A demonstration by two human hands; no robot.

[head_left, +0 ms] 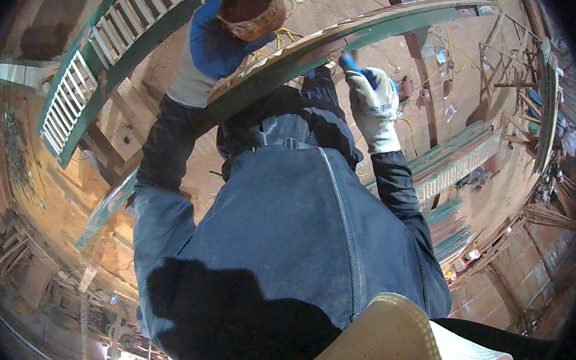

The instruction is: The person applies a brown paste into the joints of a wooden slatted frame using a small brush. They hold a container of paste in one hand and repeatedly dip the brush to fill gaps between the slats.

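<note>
At left, a slatted frame (115, 66) has green rails and pale slats. In the middle, the curved rail (358, 34) lies across the space in front of the person; its near face is mostly green, with brownish patches along the upper edge toward the left, so I judge that side largely coated and the edge less so. More green-and-pale pieces (459, 166) lie at lower right.

The left hand (210, 47), gloved, is raised beyond the rail's left part, forearm bent up, fingers wrapped round a rusty can (253, 17). The right hand (374, 99), also gloved, is held up just on the near side of the rail, fingers curled closed on a blue tool (349, 61), perhaps a brush; its tip is too blurred to tell.
</note>
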